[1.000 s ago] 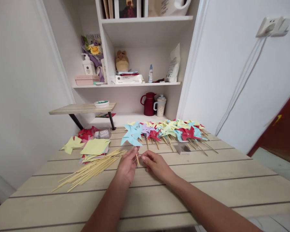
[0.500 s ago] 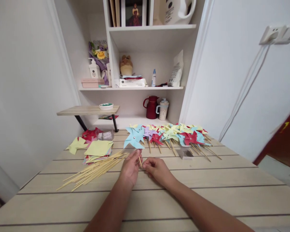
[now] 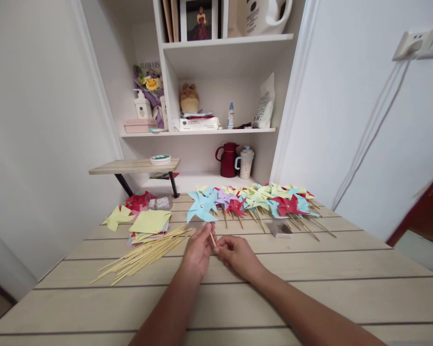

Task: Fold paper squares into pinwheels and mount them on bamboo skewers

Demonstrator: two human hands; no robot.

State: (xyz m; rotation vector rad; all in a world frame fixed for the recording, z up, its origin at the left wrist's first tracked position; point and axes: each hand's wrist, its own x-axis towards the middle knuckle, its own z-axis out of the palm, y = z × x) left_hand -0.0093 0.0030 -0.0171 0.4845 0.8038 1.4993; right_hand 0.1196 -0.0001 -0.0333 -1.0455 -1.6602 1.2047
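My left hand (image 3: 199, 247) is closed around a thin wooden stick (image 3: 212, 239), with the thumb pressed along it. At the stick's lower end, the fingertips of my right hand (image 3: 236, 254) are pinched together. A light blue paper pinwheel (image 3: 202, 205) with a shiny centre pin stands just above my left fingers; they hide where the stick meets it. Left of my hands lies a loose bundle of wooden sticks (image 3: 144, 257). Behind it is a stack of coloured paper squares (image 3: 150, 222), yellow on top, beside a cut yellow paper piece (image 3: 118, 217).
Many finished pinwheels (image 3: 256, 202) lie in a row along the table's back. A small clear box (image 3: 281, 229) sits before them; a clear packet (image 3: 159, 203) lies at left. Behind are a raised wooden stand (image 3: 130, 166), a red jug (image 3: 228, 161) and a cup (image 3: 245, 163).
The whole view has shifted slightly. My right fingertips now meet the lower end of the stick, where a small gap showed before. My left hand keeps its hold.
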